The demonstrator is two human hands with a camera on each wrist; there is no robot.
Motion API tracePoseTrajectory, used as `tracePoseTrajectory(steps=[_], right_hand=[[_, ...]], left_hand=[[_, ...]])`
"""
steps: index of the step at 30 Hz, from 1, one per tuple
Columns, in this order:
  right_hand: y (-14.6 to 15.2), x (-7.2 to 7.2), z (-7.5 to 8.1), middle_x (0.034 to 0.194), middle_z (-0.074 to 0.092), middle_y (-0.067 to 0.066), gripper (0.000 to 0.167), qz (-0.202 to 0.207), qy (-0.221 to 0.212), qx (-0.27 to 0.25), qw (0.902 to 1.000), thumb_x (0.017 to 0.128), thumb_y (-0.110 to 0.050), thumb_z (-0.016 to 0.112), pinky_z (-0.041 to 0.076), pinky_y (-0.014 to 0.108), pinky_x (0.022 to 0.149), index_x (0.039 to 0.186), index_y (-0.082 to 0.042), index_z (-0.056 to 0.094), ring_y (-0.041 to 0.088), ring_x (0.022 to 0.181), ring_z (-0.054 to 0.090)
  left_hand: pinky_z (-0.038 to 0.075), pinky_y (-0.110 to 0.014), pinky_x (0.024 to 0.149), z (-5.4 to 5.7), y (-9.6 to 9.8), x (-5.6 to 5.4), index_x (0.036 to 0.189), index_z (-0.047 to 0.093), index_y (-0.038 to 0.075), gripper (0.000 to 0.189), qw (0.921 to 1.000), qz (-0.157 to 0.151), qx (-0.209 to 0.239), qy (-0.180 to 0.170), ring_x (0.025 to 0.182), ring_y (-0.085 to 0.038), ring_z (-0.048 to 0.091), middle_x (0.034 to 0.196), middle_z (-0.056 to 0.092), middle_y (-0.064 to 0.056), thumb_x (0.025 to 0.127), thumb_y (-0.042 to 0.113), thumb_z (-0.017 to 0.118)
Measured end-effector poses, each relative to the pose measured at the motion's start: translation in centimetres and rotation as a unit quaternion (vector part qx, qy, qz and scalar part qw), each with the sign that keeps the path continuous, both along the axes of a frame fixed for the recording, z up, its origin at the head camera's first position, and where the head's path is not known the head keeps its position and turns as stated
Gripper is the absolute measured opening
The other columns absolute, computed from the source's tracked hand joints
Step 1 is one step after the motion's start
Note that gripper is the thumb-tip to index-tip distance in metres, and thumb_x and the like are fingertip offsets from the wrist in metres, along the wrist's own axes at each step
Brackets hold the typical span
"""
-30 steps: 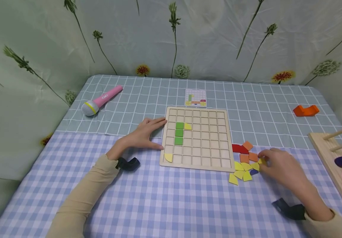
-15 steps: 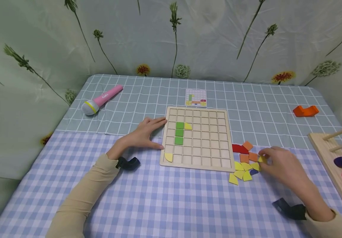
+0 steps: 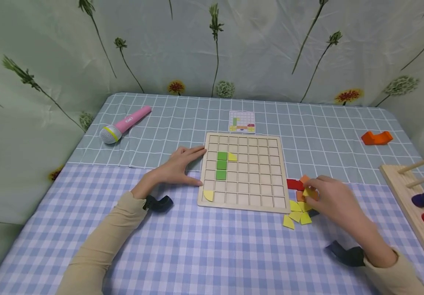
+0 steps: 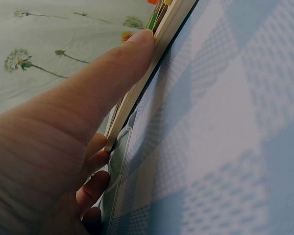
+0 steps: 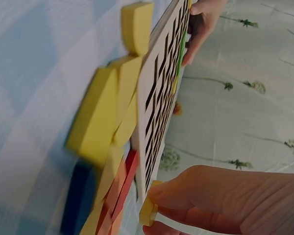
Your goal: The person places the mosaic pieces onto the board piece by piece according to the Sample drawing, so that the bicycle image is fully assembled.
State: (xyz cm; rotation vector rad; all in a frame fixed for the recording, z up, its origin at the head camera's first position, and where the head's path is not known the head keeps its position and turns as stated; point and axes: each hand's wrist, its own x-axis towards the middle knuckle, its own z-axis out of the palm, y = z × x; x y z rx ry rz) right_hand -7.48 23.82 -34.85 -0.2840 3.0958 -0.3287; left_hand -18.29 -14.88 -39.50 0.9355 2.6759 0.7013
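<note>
My left hand (image 3: 177,166) rests with extended fingers and thumb against the left edge of the wooden grid board (image 3: 250,208); in the left wrist view the thumb (image 4: 122,63) presses on the board's side. Three green squares (image 3: 221,165) form a column in the board, with a yellow quarter-circle tile (image 3: 232,157) beside the top one and another yellow tile (image 3: 208,195) at lower left. My right hand (image 3: 333,200) pinches a yellow tile (image 5: 149,210) between thumb and fingers, above the pile. Yellow tiles (image 3: 295,217), orange tiles and a red tile (image 3: 294,184) lie right of the board; a dark blue piece (image 5: 78,198) is partly hidden.
Behind the board lies a small pattern card (image 3: 242,121). A pink toy microphone (image 3: 127,123) is at the back left, an orange curved block (image 3: 377,138) at the back right. A wooden stand with pegs and coloured rings (image 3: 411,205) occupies the right edge.
My right hand has lifted the yellow tile from the right side of the pile and moved left with it, over the orange tiles. My left hand stays at the board.
</note>
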Motion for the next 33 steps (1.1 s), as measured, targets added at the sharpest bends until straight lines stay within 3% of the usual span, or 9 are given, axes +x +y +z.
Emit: tracePoseTrajectory(steps=[5,12,20,26,33], right_hand=[[-1.1,-0.1,0.3,0.072,0.056,0.004,0.015,0.026,-0.004,-0.023,0.9994,0.072,-0.007,0.071,0.035,0.023,0.054,0.087,-0.005,0.069,0.015,0.064,0.045],[-2.8,-0.4,0.3,0.077,0.060,0.005,0.019,0.056,0.008,-0.037,0.9977,0.073,-0.005,0.067,0.036,0.025,0.057,0.092,-0.003,0.070,0.015,0.065,0.045],[-4.9,-1.0,0.3,0.076,0.061,0.002,0.016,0.116,0.052,-0.046,0.9908,0.072,-0.005,0.070,0.037,0.024,0.055,0.087,-0.006,0.069,0.011,0.063,0.046],[-7.2,-1.8,0.1,0.077,0.064,0.004,0.016,0.134,0.074,-0.059,0.9865,0.071,-0.004,0.070,0.038,0.024,0.052,0.087,-0.004,0.070,0.012,0.061,0.051],[-10.0,-2.6,-0.3,0.080,0.065,0.005,0.019,0.130,0.043,-0.056,0.9889,0.074,-0.009,0.072,0.043,0.026,0.061,0.092,-0.005,0.072,0.014,0.067,0.050]], left_hand=[[0.027,-0.044,0.098,-0.1,0.0,0.1,0.149,0.026,0.016,0.100,1.0000,0.000,-0.002,0.001,0.119,-0.025,0.032,0.157,0.023,-0.003,0.070,0.047,0.078],[0.027,-0.045,0.098,-0.3,-0.2,0.0,0.149,0.027,0.016,0.099,1.0000,0.001,-0.002,0.001,0.120,-0.025,0.032,0.157,0.023,-0.004,0.070,0.047,0.078],[0.026,-0.045,0.098,-0.3,-0.2,0.0,0.149,0.026,0.017,0.099,1.0000,0.001,0.002,-0.002,0.118,-0.025,0.032,0.157,0.023,-0.003,0.070,0.047,0.078],[0.027,-0.045,0.097,-0.3,-0.2,-0.1,0.149,0.027,0.016,0.099,1.0000,0.002,0.000,0.000,0.118,-0.026,0.033,0.157,0.023,-0.004,0.070,0.046,0.078],[0.027,-0.045,0.097,-0.2,-0.1,-0.1,0.149,0.027,0.016,0.099,1.0000,0.002,0.003,0.000,0.118,-0.025,0.033,0.157,0.023,-0.004,0.070,0.047,0.078]])
